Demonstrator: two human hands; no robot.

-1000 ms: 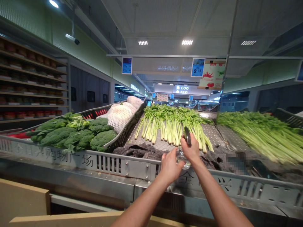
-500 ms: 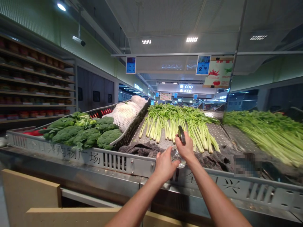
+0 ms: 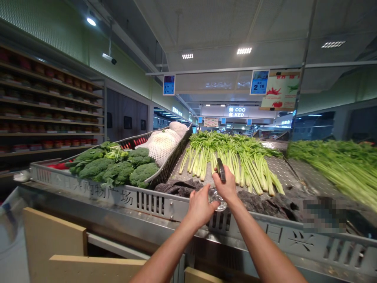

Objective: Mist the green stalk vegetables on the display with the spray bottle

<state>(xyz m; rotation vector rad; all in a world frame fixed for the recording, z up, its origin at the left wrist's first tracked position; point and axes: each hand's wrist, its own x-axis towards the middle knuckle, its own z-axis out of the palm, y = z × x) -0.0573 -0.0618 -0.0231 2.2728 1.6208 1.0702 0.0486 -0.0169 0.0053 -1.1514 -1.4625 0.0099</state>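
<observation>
Bottle (image 3: 220,201), just one, pinched by two grips, left hand (image 3: 201,207) and right hand (image 3: 227,185)

Both bare forearms rise from below and converge over the front edge of the display tray (image 3: 173,207). The left forearm (image 3: 166,249) slants up rightward, the right forearm (image 3: 259,239) up leftward. The left hand (image 3: 199,206) is half-curled, back uppermost, its thumb set apart from the fingers and pointing right. The right hand (image 3: 226,183), slightly higher and farther forward, is curled in a grip; the wrists remain well apart.
</observation>
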